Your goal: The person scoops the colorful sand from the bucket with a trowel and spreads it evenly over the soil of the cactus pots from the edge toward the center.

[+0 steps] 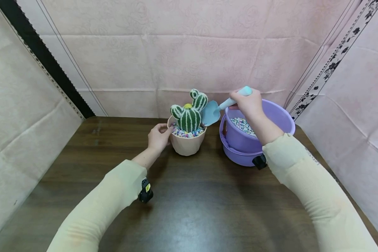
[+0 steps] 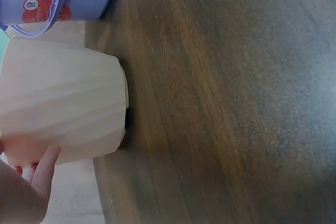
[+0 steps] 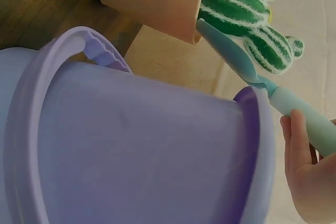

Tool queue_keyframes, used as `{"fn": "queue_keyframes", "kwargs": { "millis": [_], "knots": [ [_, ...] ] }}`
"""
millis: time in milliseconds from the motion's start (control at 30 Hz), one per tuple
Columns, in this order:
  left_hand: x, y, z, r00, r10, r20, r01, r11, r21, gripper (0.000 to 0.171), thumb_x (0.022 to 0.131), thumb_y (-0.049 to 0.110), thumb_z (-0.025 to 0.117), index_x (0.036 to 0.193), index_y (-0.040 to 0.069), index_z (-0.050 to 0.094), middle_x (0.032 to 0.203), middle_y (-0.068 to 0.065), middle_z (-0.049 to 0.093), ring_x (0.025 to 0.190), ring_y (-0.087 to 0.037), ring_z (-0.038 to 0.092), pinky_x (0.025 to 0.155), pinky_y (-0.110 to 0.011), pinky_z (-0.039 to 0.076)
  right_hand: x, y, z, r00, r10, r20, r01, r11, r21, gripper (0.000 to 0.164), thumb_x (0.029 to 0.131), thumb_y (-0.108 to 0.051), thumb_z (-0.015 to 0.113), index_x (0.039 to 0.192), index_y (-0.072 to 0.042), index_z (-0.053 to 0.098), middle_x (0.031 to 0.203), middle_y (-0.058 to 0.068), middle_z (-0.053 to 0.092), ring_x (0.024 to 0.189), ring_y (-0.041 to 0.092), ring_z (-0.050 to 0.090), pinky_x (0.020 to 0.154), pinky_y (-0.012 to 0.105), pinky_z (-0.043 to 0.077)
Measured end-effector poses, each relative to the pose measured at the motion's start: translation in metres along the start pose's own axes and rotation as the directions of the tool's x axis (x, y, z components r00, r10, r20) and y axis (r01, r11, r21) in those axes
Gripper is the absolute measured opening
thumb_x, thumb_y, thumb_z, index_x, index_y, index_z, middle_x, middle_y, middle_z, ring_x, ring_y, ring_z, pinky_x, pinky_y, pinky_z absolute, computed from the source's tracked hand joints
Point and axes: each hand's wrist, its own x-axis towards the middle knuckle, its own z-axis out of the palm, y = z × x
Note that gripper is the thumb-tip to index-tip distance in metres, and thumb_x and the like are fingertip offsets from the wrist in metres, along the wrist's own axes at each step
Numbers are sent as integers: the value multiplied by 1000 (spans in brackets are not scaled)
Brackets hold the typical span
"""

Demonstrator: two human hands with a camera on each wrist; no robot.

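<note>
A cream flower pot (image 1: 187, 144) holds a green-and-white toy cactus (image 1: 189, 119) set in small colored beads (image 1: 189, 133). My left hand (image 1: 159, 138) grips the pot's left edge; in the left wrist view its fingers (image 2: 47, 169) touch the pot's outer wall. The right hand (image 1: 248, 105) holds a light blue toy shovel (image 1: 228, 103) by its handle. The shovel's blade tilts down at the pot's right rim, beside the cactus, as the right wrist view also shows. Whether beads lie on the blade is hidden.
A purple bucket (image 1: 242, 141) with pale beads inside (image 1: 243, 125) stands right of the pot, under my right forearm, its handle (image 3: 26, 129) hanging down. All stand on a dark wooden table (image 1: 189, 203). Fabric-covered walls (image 1: 189, 63) rise behind and at both sides.
</note>
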Motion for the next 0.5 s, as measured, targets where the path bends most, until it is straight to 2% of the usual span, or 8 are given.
{"fn": "queue_keyframes", "kwargs": {
  "millis": [133,300,500],
  "knots": [
    [0,1,0,1000,1,-1,-1,1000,-11,36,91,23,58,120,2,58,113,-20,66,88,-28,67,71,-40,59,-1,-1,2,1000,-10,-5,10,1000,-19,4,80,-3,59,78,-5,62,60,-6,59,53,6,64,56,24,58],
    [-1,2,0,1000,-7,3,7,1000,-14,36,91,24,58,121,3,57,113,-19,65,90,-29,66,77,-45,57,-1,-1,5,999,-33,-4,33,995,-90,4,79,-6,60,80,-6,63,61,-8,60,50,5,63,56,23,58],
    [-2,3,-1,1000,-16,16,16,1000,-16,36,92,24,57,122,3,56,115,-19,65,91,-27,66,78,-45,57,-3,-3,8,998,-55,4,55,992,-116,4,79,-6,60,80,-5,63,60,-9,60,51,4,64,60,28,59]
  ]
}}
